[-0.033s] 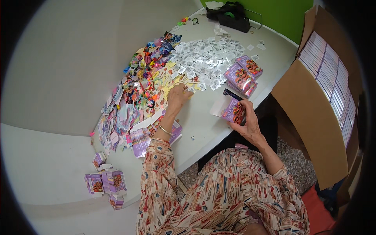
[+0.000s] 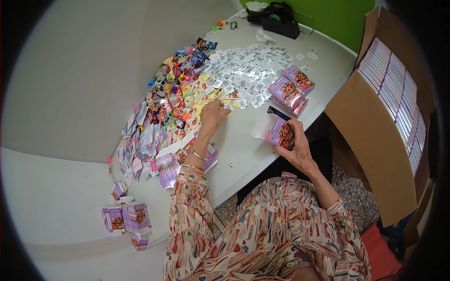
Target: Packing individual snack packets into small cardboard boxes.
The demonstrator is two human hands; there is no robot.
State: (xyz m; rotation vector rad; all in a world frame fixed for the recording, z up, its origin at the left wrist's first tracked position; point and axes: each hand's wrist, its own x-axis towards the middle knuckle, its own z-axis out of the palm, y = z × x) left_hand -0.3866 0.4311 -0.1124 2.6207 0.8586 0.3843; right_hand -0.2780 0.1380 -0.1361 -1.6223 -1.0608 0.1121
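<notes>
Purple box [image 2: 277, 133], one, flap open: above the tabletop's [image 2: 243, 143] near edge, fingers and thumb of the right hand [image 2: 299, 147] clamped on its sides. Left hand [image 2: 213, 114], one: fingers bent, at the yellow pieces [image 2: 198, 96] mid-tabletop; cannot tell whether they grip any. White packets [image 2: 253, 63], heaped: toward the far edge. Shiny purple boxes [image 2: 287, 92], stacked: near the right edge. Coloured trinkets [image 2: 165, 96], loose pile: along the left edge. Brown carton [image 2: 375, 150], filled with rows of packs [image 2: 391, 91]: beyond the right edge.
</notes>
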